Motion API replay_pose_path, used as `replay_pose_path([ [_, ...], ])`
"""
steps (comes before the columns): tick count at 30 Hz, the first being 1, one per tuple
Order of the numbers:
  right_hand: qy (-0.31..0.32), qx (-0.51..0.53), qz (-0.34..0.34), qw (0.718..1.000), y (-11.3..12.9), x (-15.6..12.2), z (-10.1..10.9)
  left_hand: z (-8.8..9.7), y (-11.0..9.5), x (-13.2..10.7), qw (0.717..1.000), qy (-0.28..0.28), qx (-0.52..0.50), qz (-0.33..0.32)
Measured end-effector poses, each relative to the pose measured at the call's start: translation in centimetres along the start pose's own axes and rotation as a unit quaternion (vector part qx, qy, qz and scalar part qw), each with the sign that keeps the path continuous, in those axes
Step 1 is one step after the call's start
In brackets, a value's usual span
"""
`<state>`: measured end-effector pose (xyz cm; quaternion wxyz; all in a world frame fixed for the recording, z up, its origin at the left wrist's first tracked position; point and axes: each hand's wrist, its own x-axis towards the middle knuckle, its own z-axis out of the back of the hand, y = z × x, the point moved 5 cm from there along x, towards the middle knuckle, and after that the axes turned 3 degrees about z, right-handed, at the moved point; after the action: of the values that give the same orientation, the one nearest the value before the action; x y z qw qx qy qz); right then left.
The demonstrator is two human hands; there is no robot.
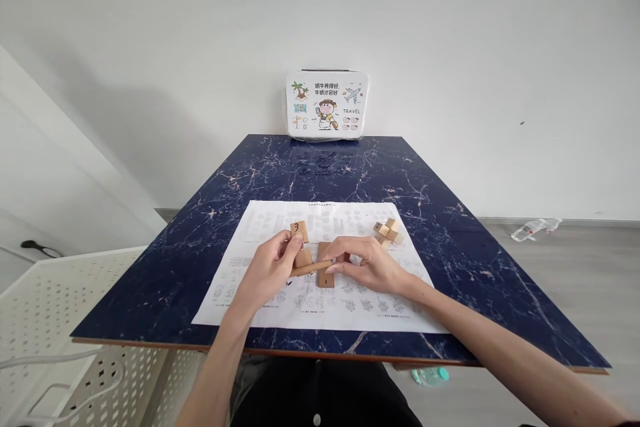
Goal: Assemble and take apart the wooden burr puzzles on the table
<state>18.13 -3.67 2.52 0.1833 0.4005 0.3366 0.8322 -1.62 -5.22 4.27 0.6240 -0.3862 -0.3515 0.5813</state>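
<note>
Observed, in left hand (267, 265), wooden piece marked 3 (302, 229) pinched — then wooden slat (310, 269) crossing rightward over flat block (326, 280) into narrow pinch of right hand (367, 263) — wooden cluster (387, 231) just beyond, on paper sheet (270, 215).

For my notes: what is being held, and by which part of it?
Left hand: piece marked 3, near its lower edge; right hand: narrow piece, at its right end.
</note>
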Motion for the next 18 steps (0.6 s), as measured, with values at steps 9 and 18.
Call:
replay_pose_path([
  [9,0.012,-0.022,0.005,1.0,0.4,-0.1,-1.3,1.1,-0.4,0.2,0.985,-0.157,-0.066,-0.037],
  [18,-0.116,0.056,-0.183,0.975,-2.7,-0.3,1.3,-0.9,0.8,-1.0,0.994,-0.066,0.088,-0.029],
])
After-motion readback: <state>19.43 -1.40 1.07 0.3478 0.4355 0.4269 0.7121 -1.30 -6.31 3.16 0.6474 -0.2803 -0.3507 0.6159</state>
